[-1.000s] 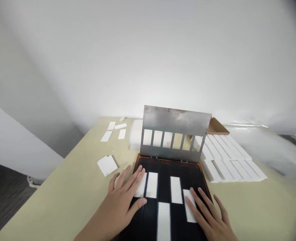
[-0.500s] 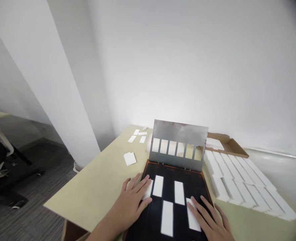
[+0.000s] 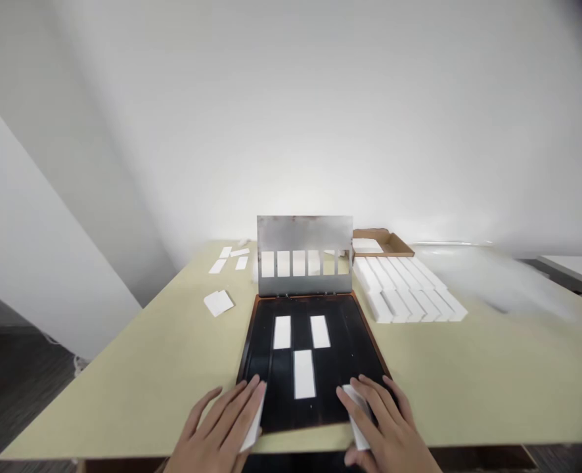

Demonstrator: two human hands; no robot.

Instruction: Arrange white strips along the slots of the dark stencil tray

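A person works at a pale yellow bench in a white-walled room, with a white wall rising behind it and a dark floor showing beyond its left edge. At the near end of a black tray with a copper-coloured rim, the left hand is clenched on a white strip, and the right hand grasps a second white strip. Both strips sit under the fingers at the tray's near edge, their long axes pointing roughly toward the person, slanted rather than square to the rim. Three other strips lie flat on the tray, long axes running toward a steel stencil plate, which stands upright along the tray's far edge with a row of six rectangular windows. To the right of the plate, rows of white bars cover the bench beside a cardboard box lid. To its left lie loose white pieces.
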